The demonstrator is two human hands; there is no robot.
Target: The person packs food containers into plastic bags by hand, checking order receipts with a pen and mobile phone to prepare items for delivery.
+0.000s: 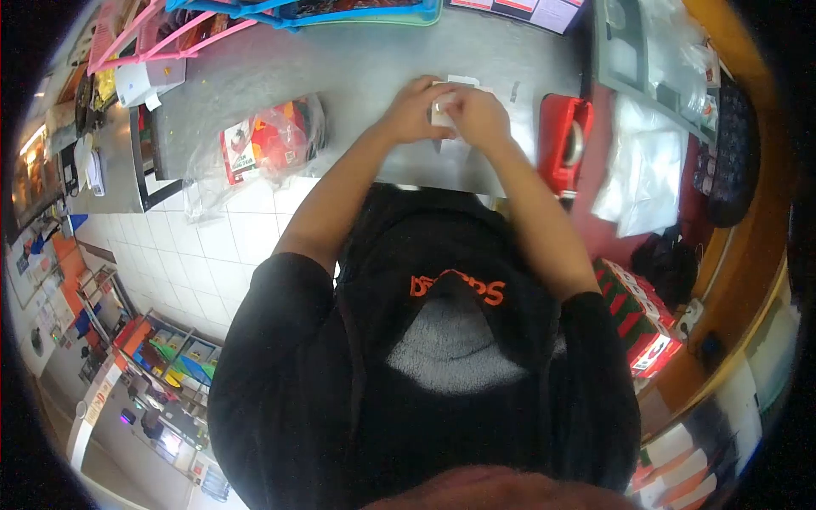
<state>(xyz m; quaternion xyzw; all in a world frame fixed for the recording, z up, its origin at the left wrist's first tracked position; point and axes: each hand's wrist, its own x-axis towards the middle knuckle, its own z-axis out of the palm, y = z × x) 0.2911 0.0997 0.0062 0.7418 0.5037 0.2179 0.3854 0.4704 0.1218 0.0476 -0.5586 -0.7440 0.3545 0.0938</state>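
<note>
My left hand (414, 110) and my right hand (481, 119) meet over the grey metal counter (357, 64). Between them is a small white cardboard piece (463, 81) that looks like a little box with flaps standing out. The left fingers curl around its left side. My right fingers are pinched close together on its upper face, hiding much of it. To the left lies a clear plastic bag (313, 119) around a red and white printed pack (263, 143).
A red tape dispenser (554, 140) stands right of my hands, with clear plastic bags (650, 161) beyond it. Blue (357, 15) and pink plastic racks (127, 38) line the far edge. Red and green boxes (637, 319) sit low on the right.
</note>
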